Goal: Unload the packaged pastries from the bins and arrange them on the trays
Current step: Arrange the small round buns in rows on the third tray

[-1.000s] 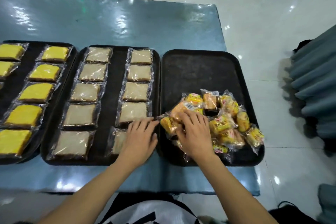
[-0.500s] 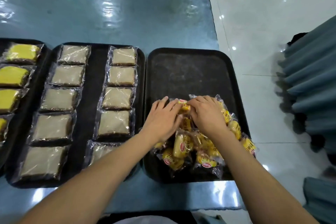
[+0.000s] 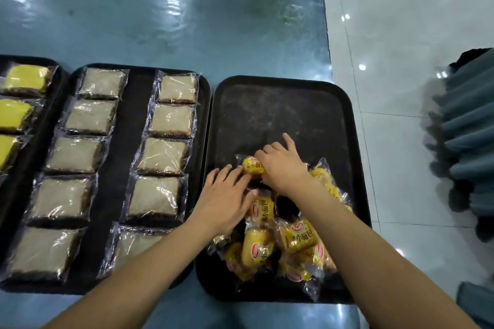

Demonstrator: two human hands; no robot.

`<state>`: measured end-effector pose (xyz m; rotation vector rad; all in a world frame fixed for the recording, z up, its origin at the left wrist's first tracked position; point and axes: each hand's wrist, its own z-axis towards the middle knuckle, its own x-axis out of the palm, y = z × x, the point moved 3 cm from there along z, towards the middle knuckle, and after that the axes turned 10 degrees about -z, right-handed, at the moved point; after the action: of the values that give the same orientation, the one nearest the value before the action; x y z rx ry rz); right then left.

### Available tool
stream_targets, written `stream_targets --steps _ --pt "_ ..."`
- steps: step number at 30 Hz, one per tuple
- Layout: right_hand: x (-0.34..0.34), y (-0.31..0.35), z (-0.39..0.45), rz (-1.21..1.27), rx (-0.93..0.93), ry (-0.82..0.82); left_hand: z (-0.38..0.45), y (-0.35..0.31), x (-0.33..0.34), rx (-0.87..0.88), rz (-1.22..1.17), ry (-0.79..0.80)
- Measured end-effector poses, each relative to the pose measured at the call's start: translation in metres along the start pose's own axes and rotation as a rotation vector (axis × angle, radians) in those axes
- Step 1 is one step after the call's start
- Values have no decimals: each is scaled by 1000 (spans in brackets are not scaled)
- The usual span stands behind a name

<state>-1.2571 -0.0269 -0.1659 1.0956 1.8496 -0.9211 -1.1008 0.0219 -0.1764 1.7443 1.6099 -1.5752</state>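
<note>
Gripping one yellow packaged bun point(image 3: 251, 165) at the far edge of the pile point(image 3: 290, 243), your right hand point(image 3: 283, 168) curls round it on the right black tray point(image 3: 294, 104). Your left hand point(image 3: 224, 197) lies flat, fingers straight, touching the pile's near-left packets beside the middle tray point(image 3: 133, 168) of pale wrapped cakes point(image 3: 163, 155).

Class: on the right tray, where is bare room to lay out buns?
Free: the right tray's far half, beyond both hands. Crowded: its near half, under the bun heap. The middle tray has only a bare centre strip.
</note>
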Motion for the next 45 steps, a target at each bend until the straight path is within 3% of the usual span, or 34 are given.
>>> stream_targets --steps 3,7,23,28,36,41,45 --pt "1 -10 16 11 16 -155 17 8 2 -92 -27 57" --pt "14 -37 36 110 75 -189 49 11 -3 -112 -43 101" --pt "61 -210 57 90 415 -316 227 -81 -6 81 26 140" --pt "68 -237 60 148 456 -376 254 -92 -13 84 86 115" --pt "67 -223 42 292 469 -356 235 -94 -17 39 108 123" --pt "68 -168 -16 437 420 -426 152 -92 -9 142 38 -33" --pt "82 -132 -49 533 402 -318 73 -86 2 167 -19 -200"
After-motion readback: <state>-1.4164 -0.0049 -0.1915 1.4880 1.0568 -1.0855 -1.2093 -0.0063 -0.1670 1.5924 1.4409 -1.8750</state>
